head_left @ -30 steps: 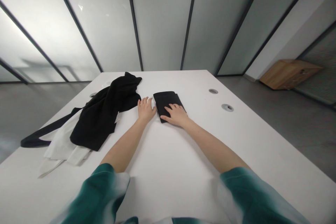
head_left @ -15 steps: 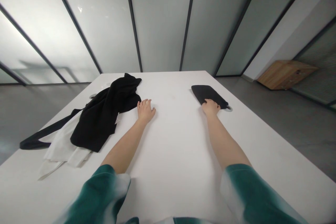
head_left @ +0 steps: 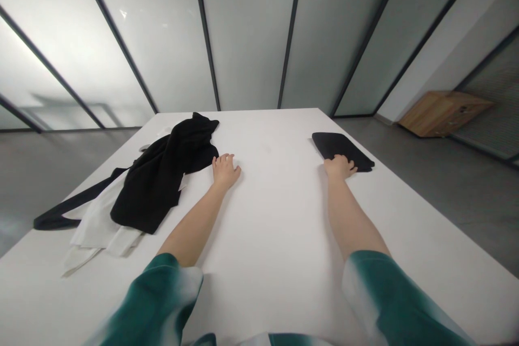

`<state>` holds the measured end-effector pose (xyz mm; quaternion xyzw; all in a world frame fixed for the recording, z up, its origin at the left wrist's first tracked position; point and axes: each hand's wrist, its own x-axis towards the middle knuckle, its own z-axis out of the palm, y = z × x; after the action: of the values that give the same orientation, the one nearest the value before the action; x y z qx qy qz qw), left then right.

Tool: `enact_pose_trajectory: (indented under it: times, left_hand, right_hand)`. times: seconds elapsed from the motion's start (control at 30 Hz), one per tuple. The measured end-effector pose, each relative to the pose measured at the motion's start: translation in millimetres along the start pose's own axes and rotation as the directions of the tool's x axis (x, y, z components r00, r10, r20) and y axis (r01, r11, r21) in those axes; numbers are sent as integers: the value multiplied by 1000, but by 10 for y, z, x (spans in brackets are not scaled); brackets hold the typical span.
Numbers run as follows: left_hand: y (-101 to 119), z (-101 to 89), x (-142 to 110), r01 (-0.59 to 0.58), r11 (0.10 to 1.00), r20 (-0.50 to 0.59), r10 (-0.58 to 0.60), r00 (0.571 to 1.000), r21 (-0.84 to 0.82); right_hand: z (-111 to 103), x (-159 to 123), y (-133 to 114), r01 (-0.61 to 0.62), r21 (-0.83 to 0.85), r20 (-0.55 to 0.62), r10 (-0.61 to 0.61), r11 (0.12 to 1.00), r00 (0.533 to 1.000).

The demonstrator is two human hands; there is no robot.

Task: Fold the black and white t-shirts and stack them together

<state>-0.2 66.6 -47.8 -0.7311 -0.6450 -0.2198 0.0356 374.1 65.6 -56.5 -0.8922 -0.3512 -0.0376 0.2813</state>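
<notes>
Now, your right hand [head_left: 339, 166] lies open on the folded black cloth [head_left: 343, 148], gripping nothing; your left hand [head_left: 225, 171] rests open and empty on the table [head_left: 267, 227], just beside the black garment [head_left: 162, 184].

Your left hand [head_left: 225, 171] lies open on the white table [head_left: 275, 286], just beside a crumpled black garment [head_left: 162, 173] heaped over white cloth [head_left: 97, 232] to the left. Your right hand [head_left: 339, 166] rests on the near edge of a flat, folded black fabric piece [head_left: 343, 147] toward the table's far right. A light wooden box [head_left: 444, 113] sits on the grey floor [head_left: 446, 194] off to the right.
</notes>
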Motion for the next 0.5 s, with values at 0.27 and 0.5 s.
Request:
enact_pose_trajectory:
  times: [0.27,0.5]
  left_hand:
    - [-1,-22,-6,-2,1000,12,2,1000,5]
    - [5,-16,-6,-16,1000,50,15,999,9]
  right_hand:
    - [-46,35,62,-21,123,-160,41,992,986]
    - [-42,-150,-251,449,209,-31,-453,869,891]
